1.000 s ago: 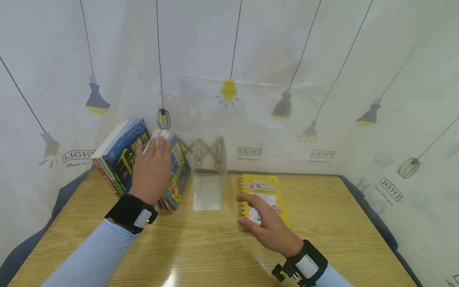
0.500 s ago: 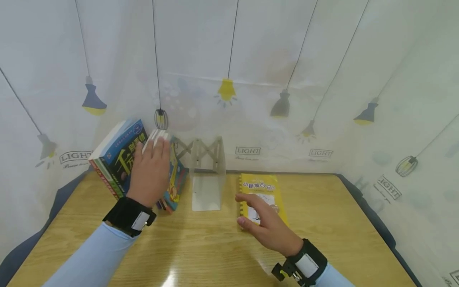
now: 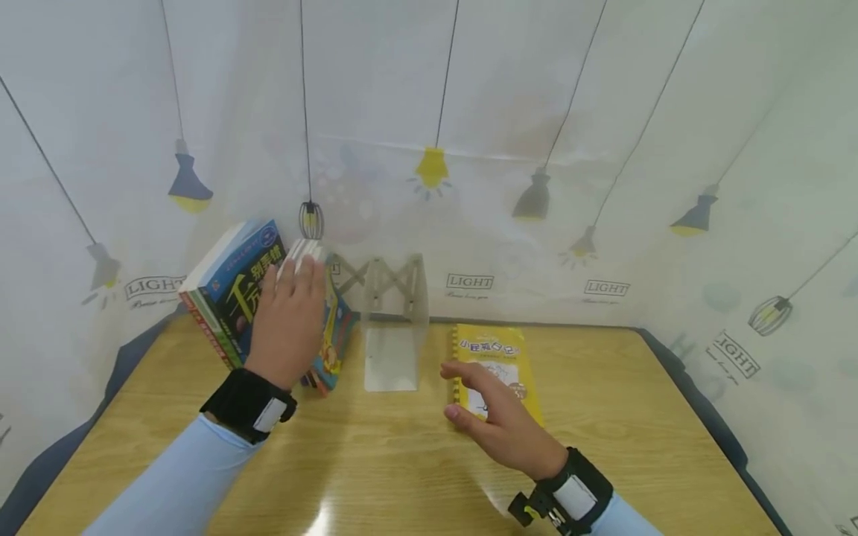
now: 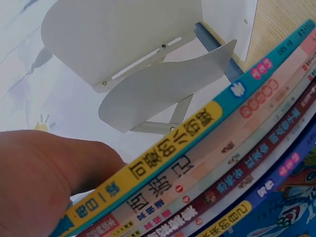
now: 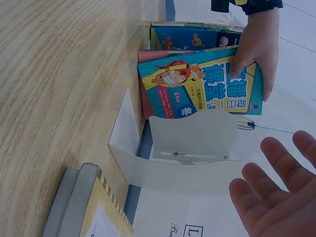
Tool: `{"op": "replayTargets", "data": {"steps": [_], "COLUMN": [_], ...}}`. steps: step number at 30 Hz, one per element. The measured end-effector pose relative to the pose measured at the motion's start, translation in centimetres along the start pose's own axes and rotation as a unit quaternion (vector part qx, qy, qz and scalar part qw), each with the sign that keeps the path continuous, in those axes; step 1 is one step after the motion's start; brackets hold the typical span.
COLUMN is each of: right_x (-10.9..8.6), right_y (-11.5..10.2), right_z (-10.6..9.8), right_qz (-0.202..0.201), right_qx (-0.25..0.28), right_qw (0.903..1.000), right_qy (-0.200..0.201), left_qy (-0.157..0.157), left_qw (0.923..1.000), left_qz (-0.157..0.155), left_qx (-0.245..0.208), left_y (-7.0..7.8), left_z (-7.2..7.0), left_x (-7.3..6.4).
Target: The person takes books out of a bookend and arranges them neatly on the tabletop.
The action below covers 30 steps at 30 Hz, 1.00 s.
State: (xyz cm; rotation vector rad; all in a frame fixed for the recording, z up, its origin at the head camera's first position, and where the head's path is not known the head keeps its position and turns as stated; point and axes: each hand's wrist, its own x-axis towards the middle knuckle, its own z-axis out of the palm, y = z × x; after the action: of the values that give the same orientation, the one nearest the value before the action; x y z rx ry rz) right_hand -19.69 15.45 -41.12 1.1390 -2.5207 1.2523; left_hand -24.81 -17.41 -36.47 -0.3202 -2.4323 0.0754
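In the head view my left hand (image 3: 288, 324) lies over a group of thin, upright, tilted books (image 3: 335, 335). My thumb presses the outer blue-and-yellow cover (image 5: 217, 81) in the right wrist view, with my fingers over the top edges. Several spines (image 4: 173, 163) show in the left wrist view. A white expandable bookend (image 3: 392, 357) with a scissor lattice stands just right of these books. My right hand (image 3: 503, 420) hovers with spread fingers in front of a yellow book (image 3: 496, 350) lying flat; it holds nothing. Part of that book is hidden behind the hand.
Thicker books (image 3: 234, 286) lean to the left beside my left hand. The wooden table (image 3: 389, 476) ends at a patterned white curtain (image 3: 509, 89) behind and at the sides. In the right wrist view the yellow book (image 5: 106, 207) appears as two thick volumes, one on another.
The head view shifts slightly. Both hands keep nearly the same places, and the books, bookend and yellow book stay put.
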Motion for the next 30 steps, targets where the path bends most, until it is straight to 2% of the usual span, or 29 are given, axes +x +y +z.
{"op": "replayTargets", "data": {"steps": [7, 14, 22, 30], "right_x": [-0.3, -0.5, -1.0, -1.6], "right_y": [-0.2, -0.4, 0.0, -0.1], "right_z": [-0.2, -0.7, -1.1, -1.3], "right_qz": [0.022, 0.026, 0.033, 0.053], "right_qx": [0.004, 0.007, 0.012, 0.016], "right_qw": [0.9997, 0.9996, 0.9994, 0.9984], "right_qy": [-0.004, 0.004, 0.008, 0.006], "left_qy": [-0.013, -0.031, -0.015, -0.083], "left_qw": [0.9998, 0.9973, 0.9926, 0.9842], "left_qz": [0.014, 0.05, 0.066, 0.052], "left_qx": [0.003, -0.044, -0.101, -0.147], "left_y": [0.3, 1.2, 2.3, 2.7], "left_z": [0.0, -0.5, -0.6, -1.3], "left_x": [-0.3, -0.6, -0.8, -2.2]}}
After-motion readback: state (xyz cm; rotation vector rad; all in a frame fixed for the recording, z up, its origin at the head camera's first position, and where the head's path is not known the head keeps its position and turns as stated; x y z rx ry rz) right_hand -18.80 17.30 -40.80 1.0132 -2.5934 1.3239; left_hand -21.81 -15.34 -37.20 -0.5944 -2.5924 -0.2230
